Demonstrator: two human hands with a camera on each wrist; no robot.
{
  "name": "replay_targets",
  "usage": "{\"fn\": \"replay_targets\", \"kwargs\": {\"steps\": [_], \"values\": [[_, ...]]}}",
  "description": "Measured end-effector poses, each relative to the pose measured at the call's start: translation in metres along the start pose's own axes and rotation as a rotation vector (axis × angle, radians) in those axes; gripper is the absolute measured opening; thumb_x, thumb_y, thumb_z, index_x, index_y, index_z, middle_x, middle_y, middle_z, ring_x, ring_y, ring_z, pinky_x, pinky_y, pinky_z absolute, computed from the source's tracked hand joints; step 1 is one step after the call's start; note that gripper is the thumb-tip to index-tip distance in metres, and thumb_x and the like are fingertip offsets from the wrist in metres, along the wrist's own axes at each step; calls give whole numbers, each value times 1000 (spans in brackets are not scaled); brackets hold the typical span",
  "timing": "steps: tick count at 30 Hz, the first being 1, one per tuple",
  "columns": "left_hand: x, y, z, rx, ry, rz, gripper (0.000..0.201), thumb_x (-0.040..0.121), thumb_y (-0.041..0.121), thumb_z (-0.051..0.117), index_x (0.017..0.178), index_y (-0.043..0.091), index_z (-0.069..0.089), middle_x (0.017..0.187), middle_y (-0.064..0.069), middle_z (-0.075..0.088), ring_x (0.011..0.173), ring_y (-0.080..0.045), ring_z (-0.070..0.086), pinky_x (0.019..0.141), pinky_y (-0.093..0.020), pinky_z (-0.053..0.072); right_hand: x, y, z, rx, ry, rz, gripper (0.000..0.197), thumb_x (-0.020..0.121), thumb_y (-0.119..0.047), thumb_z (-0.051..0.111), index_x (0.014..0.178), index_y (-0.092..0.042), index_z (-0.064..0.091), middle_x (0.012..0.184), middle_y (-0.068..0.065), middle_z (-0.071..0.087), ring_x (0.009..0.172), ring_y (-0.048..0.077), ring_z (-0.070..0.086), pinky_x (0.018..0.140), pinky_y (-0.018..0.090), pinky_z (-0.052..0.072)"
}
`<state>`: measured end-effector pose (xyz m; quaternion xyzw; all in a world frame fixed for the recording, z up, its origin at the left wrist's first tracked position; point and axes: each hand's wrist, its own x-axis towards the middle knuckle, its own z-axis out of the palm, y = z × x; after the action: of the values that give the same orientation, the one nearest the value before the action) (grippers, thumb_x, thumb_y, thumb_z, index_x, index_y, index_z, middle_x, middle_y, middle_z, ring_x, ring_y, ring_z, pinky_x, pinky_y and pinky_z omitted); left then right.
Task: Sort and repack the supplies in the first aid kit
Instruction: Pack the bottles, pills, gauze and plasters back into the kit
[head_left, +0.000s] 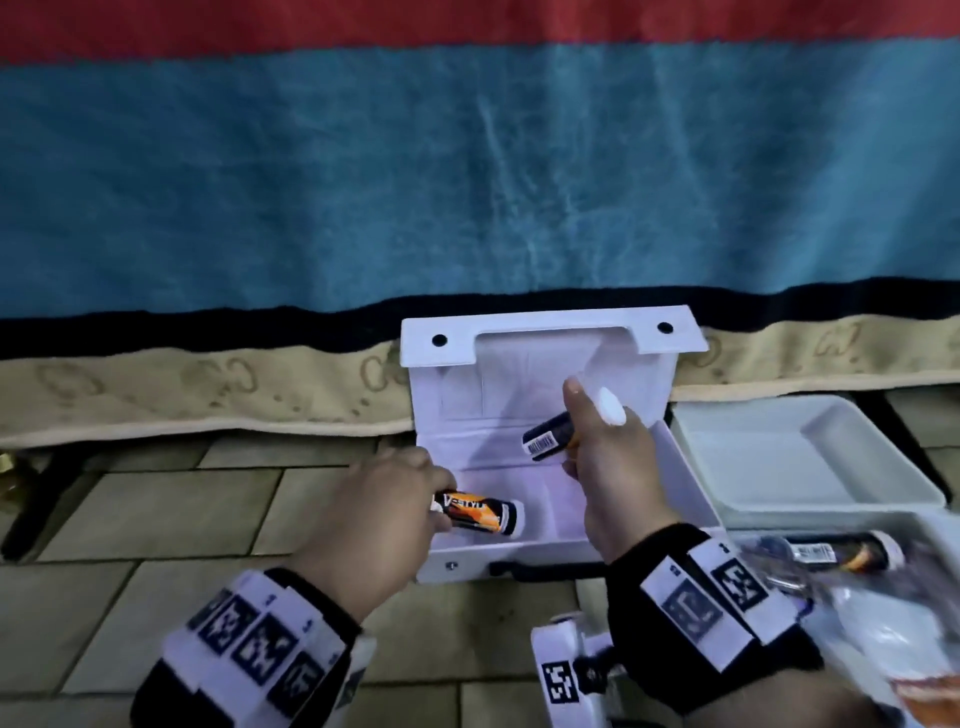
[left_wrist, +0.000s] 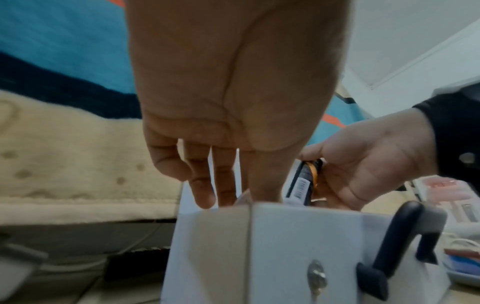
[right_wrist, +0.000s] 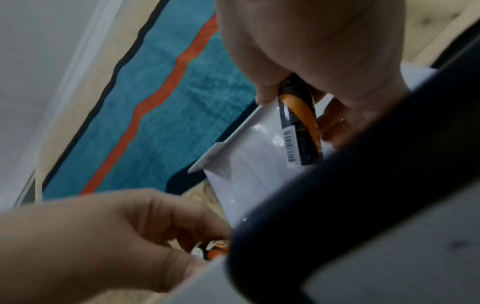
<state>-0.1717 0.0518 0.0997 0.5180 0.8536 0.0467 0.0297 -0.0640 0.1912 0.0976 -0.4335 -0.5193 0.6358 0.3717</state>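
The white first aid box (head_left: 524, 564) stands open on the tiled floor, its lid (head_left: 550, 332) leaning back against a blanket. My left hand (head_left: 431, 499) holds the end of an orange-and-black tube (head_left: 480, 512) that lies in the box's near left corner. Above the box's right half, my right hand (head_left: 576, 447) grips a second black-and-orange tube (head_left: 548, 439) with a barcode label, tilted. The left wrist view shows my left fingers (left_wrist: 205, 191) reaching down behind the box wall (left_wrist: 298, 236). The right wrist view shows the gripped tube (right_wrist: 298, 123) before the lid (right_wrist: 249, 148).
An empty white tray (head_left: 810, 452) sits right of the box. Nearer, at the right edge, a container holds another tube (head_left: 841, 553) and plastic packets (head_left: 883, 623). The blue, red and beige blanket (head_left: 467, 182) hangs behind. A black handle (left_wrist: 397, 242) and a key lock (left_wrist: 315, 275) sit on the box front.
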Motion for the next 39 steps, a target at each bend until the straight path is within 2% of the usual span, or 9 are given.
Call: {"fn": "replay_targets", "kwargs": {"steps": [5, 9, 13, 15, 18, 22, 27, 32, 39], "values": [[7, 1, 14, 110, -121, 5, 33, 90, 39, 52, 122, 32, 58, 116, 8, 56, 116, -17, 42, 92, -30, 32, -2, 11, 8, -330, -205, -68, 27, 89, -34, 60, 102, -20, 41, 79, 5, 60, 71, 19, 58, 59, 29, 45], [-3, -5, 8, 61, -134, -26, 36, 89, 21, 51, 122, 33, 57, 123, 10, 55, 121, -14, 45, 97, -32, 30, 4, 28, 11, -681, -413, -80, 28, 85, -5, 50, 103, -20, 35, 91, -3, 48, 78, 9, 48, 63, 19, 38], [-4, -14, 3, -188, 1, -80, 41, 85, 5, 50, 118, 29, 58, 101, 14, 55, 102, -3, 60, 75, -15, 39, 4, 31, 10, -1001, -568, -137, 20, 83, -13, 55, 101, -22, 53, 94, -5, 60, 92, 16, 55, 70, 25, 39], [-3, -15, 6, -309, 16, -130, 38, 86, -1, 50, 114, 22, 60, 91, 16, 47, 88, 2, 60, 65, -8, 40, 4, 34, 12, -990, -583, -144, 25, 85, -15, 55, 109, -25, 57, 104, -4, 65, 100, 16, 58, 74, 24, 39], [-6, -10, 11, -351, 41, -153, 34, 90, 4, 52, 118, 23, 57, 109, 11, 53, 90, -1, 54, 72, -10, 40, 6, 40, 13, -940, -617, -153, 25, 88, -16, 53, 107, -29, 60, 103, -8, 67, 97, 12, 61, 75, 22, 43], [-8, -3, 15, -355, 59, -155, 34, 92, 11, 53, 122, 26, 53, 116, 10, 53, 83, -2, 47, 65, -9, 36, 13, 48, 16, -999, -689, -179, 22, 82, -9, 50, 70, -26, 57, 89, -1, 57, 88, 22, 59, 65, 25, 43], [-11, -5, 17, -363, 71, -163, 35, 91, 8, 56, 121, 24, 55, 106, 12, 50, 74, 1, 46, 65, -4, 37, 8, 44, 15, -1014, -760, -156, 46, 86, 0, 39, 112, -25, 69, 117, -4, 65, 107, 13, 58, 90, 20, 45], [-13, 1, 14, -352, 80, -152, 29, 89, 19, 60, 117, 26, 56, 104, 16, 45, 88, -2, 47, 72, -10, 36, 5, 40, 11, -922, -659, -84, 49, 88, 3, 36, 115, -25, 65, 115, -7, 60, 109, 12, 57, 81, 15, 41], [-12, 14, 9, -255, -140, -44, 61, 69, 38, 79, 122, 28, 53, 118, 14, 47, 110, -4, 47, 92, -20, 41, 8, 42, 9, -897, -523, -60, 33, 87, -2, 44, 95, -21, 71, 98, 1, 67, 66, 16, 63, 62, 22, 53]]}}
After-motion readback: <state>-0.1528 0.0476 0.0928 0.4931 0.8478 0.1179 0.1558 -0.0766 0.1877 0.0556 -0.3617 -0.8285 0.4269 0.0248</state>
